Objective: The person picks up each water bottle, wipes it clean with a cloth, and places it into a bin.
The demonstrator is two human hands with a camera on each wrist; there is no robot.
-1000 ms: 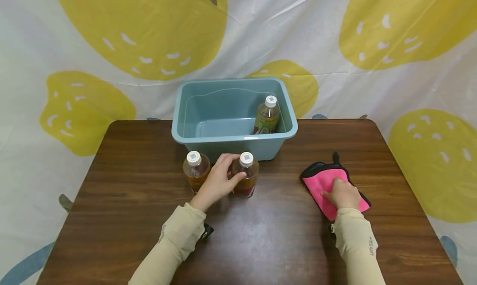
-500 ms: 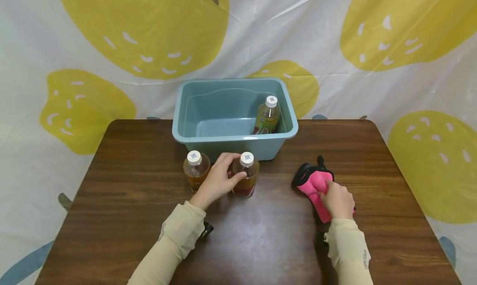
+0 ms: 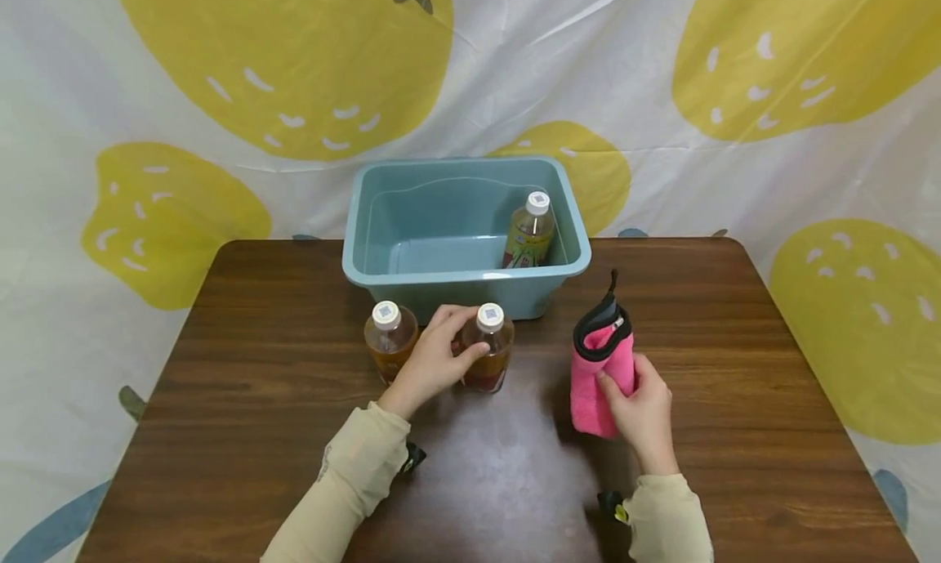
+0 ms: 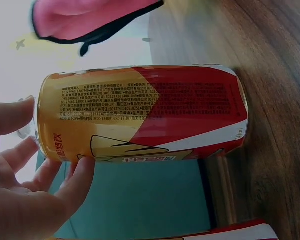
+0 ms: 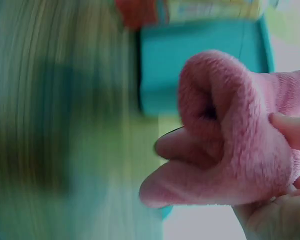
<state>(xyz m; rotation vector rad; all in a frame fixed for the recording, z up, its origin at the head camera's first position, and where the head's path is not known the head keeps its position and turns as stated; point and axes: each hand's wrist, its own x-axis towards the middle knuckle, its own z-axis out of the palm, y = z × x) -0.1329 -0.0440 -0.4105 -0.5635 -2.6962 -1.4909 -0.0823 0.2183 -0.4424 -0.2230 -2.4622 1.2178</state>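
In the head view my left hand (image 3: 432, 359) grips a drink bottle (image 3: 488, 371) with a white cap, standing upright on the table. The left wrist view shows its gold and red label (image 4: 145, 115), thumb on one side and fingers on the other near the shoulder. A second similar bottle (image 3: 391, 350) stands just left of that hand, partly behind it. My right hand (image 3: 647, 408) holds a pink fluffy cloth (image 3: 594, 401) with black edging and a black loop, thumb in front. Bunched into folds, the cloth (image 5: 240, 150) fills much of the right wrist view.
Behind the bottles a blue-green plastic bin (image 3: 470, 279) stands at the table's back edge. One bottle (image 3: 528, 236) with a yellow-green label is upright in its right end. A curtain with lemon print (image 3: 515, 48) hangs behind the brown wooden table (image 3: 257, 399).
My right hand has gathered the pink cloth from lying flat, lifted it into an upright bunch and brought it left. The left hand and its bottle have stayed put.
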